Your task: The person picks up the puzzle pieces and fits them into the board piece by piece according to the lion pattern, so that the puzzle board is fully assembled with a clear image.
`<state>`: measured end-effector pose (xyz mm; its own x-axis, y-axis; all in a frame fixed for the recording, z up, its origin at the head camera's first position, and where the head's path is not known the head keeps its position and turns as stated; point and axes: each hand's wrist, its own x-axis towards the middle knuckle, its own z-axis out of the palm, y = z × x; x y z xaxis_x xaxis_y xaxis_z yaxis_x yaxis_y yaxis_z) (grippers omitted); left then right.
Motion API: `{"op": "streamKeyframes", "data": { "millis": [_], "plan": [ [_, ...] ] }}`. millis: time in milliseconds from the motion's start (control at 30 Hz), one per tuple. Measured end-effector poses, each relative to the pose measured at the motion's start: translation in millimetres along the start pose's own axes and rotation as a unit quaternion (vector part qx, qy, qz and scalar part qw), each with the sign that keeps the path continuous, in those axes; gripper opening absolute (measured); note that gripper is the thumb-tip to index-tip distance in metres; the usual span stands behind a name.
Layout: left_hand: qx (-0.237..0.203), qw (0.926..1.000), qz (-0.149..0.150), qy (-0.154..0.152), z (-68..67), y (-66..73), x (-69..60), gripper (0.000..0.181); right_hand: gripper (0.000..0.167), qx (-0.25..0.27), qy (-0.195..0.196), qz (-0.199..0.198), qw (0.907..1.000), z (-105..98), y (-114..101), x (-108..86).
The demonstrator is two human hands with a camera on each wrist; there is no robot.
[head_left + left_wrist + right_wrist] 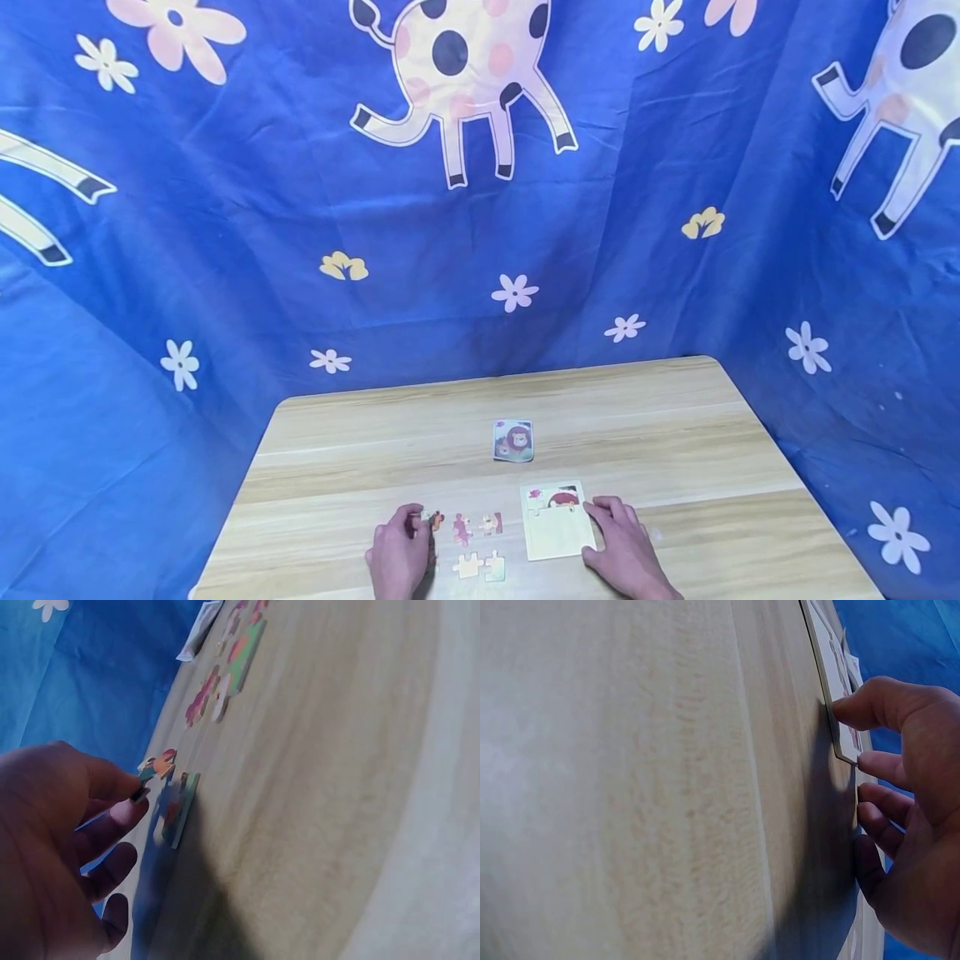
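Left of the board (558, 537), the left hand (397, 550) pinches a piece (160, 764) that a loose pinch could drop; the right hand (625, 546) is spread.

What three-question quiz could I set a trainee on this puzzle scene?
1. Which of the two hands pinches a jigsaw piece?
2. Fill in: in the head view, the lion picture card lies ___ away than the puzzle board.
3. True or false: the puzzle board is completely filled.

Key:
1. The left hand.
2. Farther.
3. False; its lower part is bare.
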<state>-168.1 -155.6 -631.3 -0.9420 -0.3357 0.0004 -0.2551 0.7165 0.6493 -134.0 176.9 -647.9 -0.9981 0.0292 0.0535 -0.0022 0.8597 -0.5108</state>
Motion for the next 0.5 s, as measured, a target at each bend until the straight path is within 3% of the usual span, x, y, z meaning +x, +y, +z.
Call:
{"op": "streamKeyframes", "data": {
  "millis": [367,500],
  "plan": [
    [-0.057,0.9984,0.004,0.005,2.0,14.4,-9.9,0.021,0.068,0.0,-0.007,-0.002,1.0,-1.5,2.1,-0.9],
    [-0.052,0.9986,0.011,0.007,6.5,20.6,-15.4,0.019,0.068,-0.001,-0.006,-0.004,1.0,-1.9,3.1,-2.0]
  ]
}}
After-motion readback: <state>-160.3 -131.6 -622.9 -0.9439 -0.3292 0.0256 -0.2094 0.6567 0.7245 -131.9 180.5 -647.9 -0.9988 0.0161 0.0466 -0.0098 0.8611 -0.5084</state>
